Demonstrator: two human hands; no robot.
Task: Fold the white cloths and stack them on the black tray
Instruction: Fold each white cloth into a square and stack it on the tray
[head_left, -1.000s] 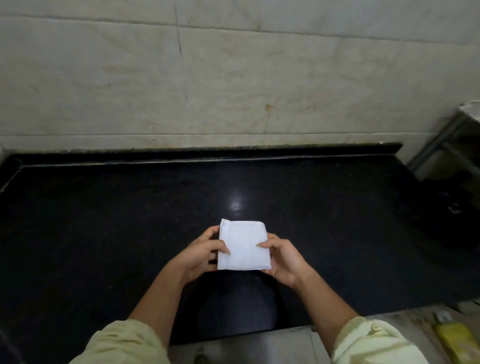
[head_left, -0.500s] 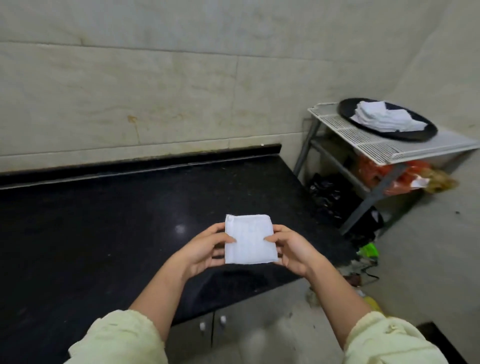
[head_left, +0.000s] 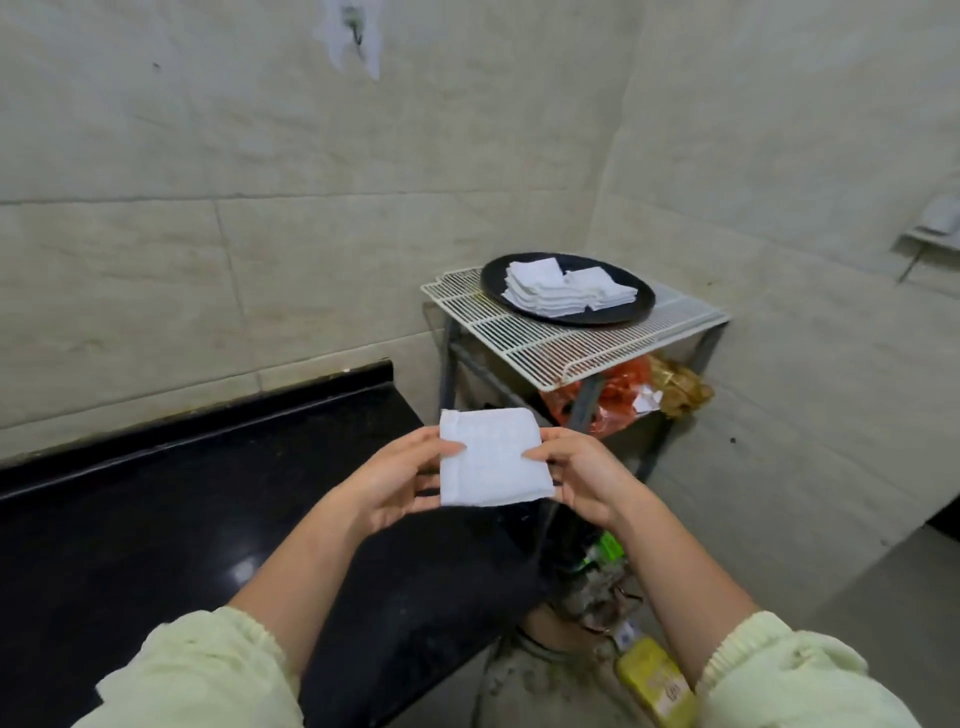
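A folded white cloth (head_left: 491, 457) is held flat in the air between both hands, past the right end of the black counter. My left hand (head_left: 397, 480) pinches its left edge and my right hand (head_left: 582, 475) pinches its right edge. Beyond it, up and to the right, a round black tray (head_left: 631, 312) rests on a white wire rack. On the tray lie two stacks of folded white cloths (head_left: 550, 288), side by side.
The black counter (head_left: 182, 519) fills the lower left. The wire rack (head_left: 576, 345) stands on a grey frame in the wall corner, with orange and brown bags (head_left: 623, 400) under it. Clutter and a yellow object (head_left: 657, 686) lie on the floor below.
The view has swung right, away from the counter. Both hands carried the folded cloth off the counter toward the rack, which is closer and more central than before.
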